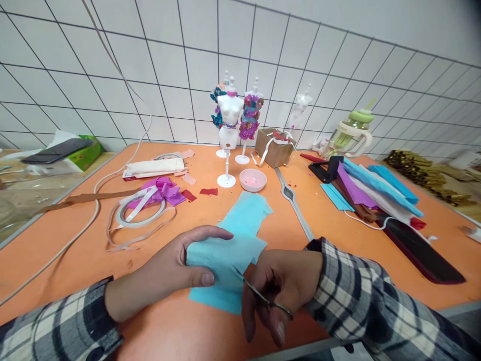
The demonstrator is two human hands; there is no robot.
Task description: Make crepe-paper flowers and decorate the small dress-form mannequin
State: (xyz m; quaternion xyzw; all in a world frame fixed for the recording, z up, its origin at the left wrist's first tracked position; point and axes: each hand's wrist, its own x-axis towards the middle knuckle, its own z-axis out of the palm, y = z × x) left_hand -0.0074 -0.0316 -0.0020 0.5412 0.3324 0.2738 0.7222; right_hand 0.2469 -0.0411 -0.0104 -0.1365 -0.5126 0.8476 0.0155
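Note:
My left hand (171,268) pinches a light blue sheet of crepe paper (221,255) between thumb and fingers, near the front edge of the orange table (75,240). My right hand (280,291) is closed on small scissors (263,296), whose blades touch the paper's lower right part. More of the blue paper (246,213) lies flat on the table just behind. Both forearms wear plaid sleeves.
White mini mannequins (230,125) with paper flowers stand at the back, beside a pink bowl (253,179) and a brown paper bag (274,145). Tape rolls (141,213) and purple scraps lie left. Coloured paper sheets (376,188), a dark case (421,250) and a green-lidded cup (351,133) sit right.

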